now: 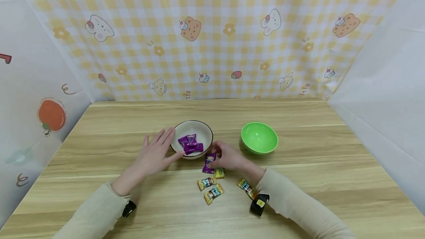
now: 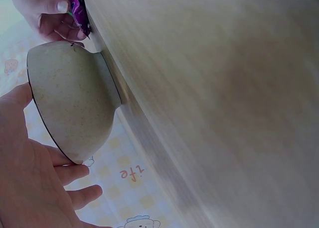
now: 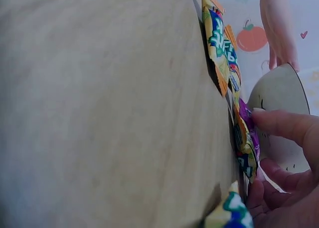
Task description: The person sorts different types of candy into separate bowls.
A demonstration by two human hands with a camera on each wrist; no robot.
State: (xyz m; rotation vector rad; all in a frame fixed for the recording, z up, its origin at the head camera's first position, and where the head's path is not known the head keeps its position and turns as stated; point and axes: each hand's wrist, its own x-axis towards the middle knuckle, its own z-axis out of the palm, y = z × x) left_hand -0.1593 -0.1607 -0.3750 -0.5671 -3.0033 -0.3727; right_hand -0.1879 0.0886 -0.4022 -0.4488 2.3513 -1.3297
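Note:
My left hand (image 1: 154, 154) rests against the left rim of a white bowl (image 1: 204, 134) with a dark edge, its fingers extended and the thumb along the near rim. Several purple wrapped candies (image 1: 191, 141) lie inside that bowl. Right of it, my right hand (image 1: 229, 158) pinches another purple candy (image 1: 208, 164) between thumb and fingers, low at the tabletop. In the right wrist view the thumb (image 3: 279, 122) presses on this purple wrapper (image 3: 247, 119). A yellow candy (image 1: 220, 173) lies partly hidden under the right hand.
A green bowl (image 1: 259, 137) stands to the right, behind my right forearm. Two yellow candies (image 1: 214, 193) lie in front of the white bowl, and another yellow candy (image 1: 246, 188) sits beside my right wrist. A checked yellow cloth (image 1: 212, 58) hangs behind the wooden table (image 1: 179, 209).

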